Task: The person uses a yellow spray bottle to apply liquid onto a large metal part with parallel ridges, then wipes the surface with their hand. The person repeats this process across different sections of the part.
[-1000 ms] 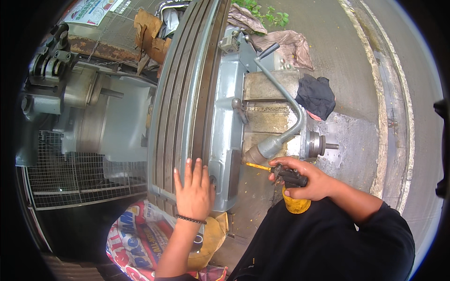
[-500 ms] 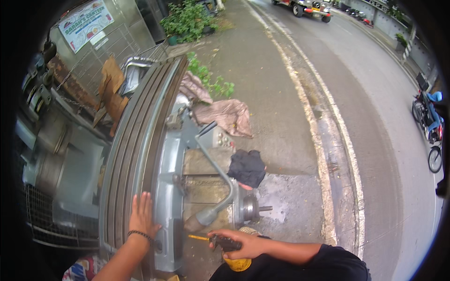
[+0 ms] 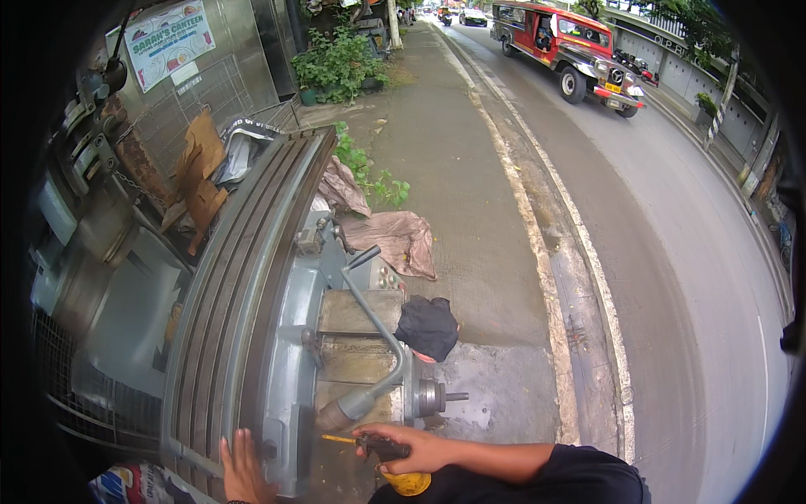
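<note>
Curls the fingers of the right hand (image 3: 424,448) round a pump oil can (image 3: 409,485), right of the slotted table (image 3: 217,344), likely to point its spout (image 3: 339,438) at the crank (image 3: 361,406). Spreads the left hand (image 3: 243,472) at the slotted table's near end, maybe for balance. Has the can's body under the right fingers.

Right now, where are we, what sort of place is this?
Probably a roadside pavement, perhaps used as an outdoor work spot: a red jeepney is on the road, and a big grey metal machine stands near the roadside.
</note>
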Demonstrator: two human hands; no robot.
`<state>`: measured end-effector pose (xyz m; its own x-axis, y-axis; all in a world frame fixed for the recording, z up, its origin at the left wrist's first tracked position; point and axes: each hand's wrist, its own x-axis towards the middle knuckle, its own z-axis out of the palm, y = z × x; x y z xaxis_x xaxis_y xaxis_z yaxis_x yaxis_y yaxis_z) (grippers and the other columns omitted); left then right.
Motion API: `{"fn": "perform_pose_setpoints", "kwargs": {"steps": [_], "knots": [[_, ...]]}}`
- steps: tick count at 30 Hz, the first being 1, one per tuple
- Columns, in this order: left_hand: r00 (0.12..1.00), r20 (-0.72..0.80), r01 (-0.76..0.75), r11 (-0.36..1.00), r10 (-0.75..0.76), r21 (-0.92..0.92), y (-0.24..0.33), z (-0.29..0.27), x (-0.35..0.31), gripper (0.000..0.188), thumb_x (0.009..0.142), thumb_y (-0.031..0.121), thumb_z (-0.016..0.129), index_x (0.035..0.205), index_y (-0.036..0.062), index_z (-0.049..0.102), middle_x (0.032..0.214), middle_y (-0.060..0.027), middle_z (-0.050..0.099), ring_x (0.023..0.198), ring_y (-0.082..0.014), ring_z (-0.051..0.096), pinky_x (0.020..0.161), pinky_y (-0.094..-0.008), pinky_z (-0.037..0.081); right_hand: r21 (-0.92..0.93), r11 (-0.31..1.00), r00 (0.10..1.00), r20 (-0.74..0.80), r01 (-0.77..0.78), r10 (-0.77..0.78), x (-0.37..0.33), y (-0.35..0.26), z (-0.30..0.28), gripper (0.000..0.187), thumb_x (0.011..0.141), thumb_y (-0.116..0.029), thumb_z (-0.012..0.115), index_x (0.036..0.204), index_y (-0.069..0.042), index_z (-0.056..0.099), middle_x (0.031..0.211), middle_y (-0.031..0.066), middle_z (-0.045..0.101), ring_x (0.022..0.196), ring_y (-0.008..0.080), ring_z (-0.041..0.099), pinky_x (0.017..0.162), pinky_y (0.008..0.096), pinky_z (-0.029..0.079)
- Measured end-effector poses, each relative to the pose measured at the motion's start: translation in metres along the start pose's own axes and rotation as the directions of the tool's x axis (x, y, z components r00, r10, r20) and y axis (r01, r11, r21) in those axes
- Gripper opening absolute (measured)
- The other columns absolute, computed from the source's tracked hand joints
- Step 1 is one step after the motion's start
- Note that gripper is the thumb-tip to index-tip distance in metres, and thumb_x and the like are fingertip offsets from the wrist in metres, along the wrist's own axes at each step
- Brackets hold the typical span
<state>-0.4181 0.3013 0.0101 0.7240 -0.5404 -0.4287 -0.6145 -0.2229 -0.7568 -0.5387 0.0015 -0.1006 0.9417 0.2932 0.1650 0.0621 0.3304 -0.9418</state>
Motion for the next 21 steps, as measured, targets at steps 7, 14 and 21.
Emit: {"fn": "perform_pose_setpoints", "kwargs": {"steps": [7,14,21], "knots": [[0.984,-0.157,-0.057,0.684,-0.085,-0.727,0.027,0.006,-0.071,0.063,0.087,0.049,0.066,0.134,0.0078,0.062,0.151,-0.0223,0.045,0.146,-0.0414,0.032,0.118,-0.0645,0.017,-0.128,0.989,0.989,0.124,-0.069,0.085,0.044,-0.01,0.011,0.07,0.085,-0.002,0.066,0.149,-0.005,0.037,0.129,0.007,0.059,0.122,0.0169,0.053,0.106,0.0341,0.041],[0.774,-0.112,-0.025,0.146,-0.624,-0.989,0.099,0.007,-0.126,0.036,0.087,0.025,0.072,0.121,0.0128,0.07,0.141,-0.0104,0.058,0.137,-0.0301,0.049,0.114,-0.0544,0.035,-0.079,0.991,0.953,0.276,-0.11,0.128,0.099,-0.048,0.046,0.073,0.08,0.0,0.068,0.148,-0.007,0.041,0.123,0.011,0.064,0.11,0.0167,0.06,0.094,0.0344,0.05],[0.458,0.101,0.114,-0.054,-0.883,-0.992,0.101,0.058,-0.155,0.041,0.088,0.024,0.07,0.124,0.0052,0.066,0.141,-0.0152,0.057,0.138,-0.0343,0.048,0.114,-0.0539,0.033,-0.109,0.986,0.839,0.517,-0.128,0.167,0.179,-0.073,0.129,0.07,0.08,0.003,0.065,0.146,-0.005,0.042,0.12,0.0104,0.064,0.11,0.0171,0.061,0.094,0.0331,0.049]]}}
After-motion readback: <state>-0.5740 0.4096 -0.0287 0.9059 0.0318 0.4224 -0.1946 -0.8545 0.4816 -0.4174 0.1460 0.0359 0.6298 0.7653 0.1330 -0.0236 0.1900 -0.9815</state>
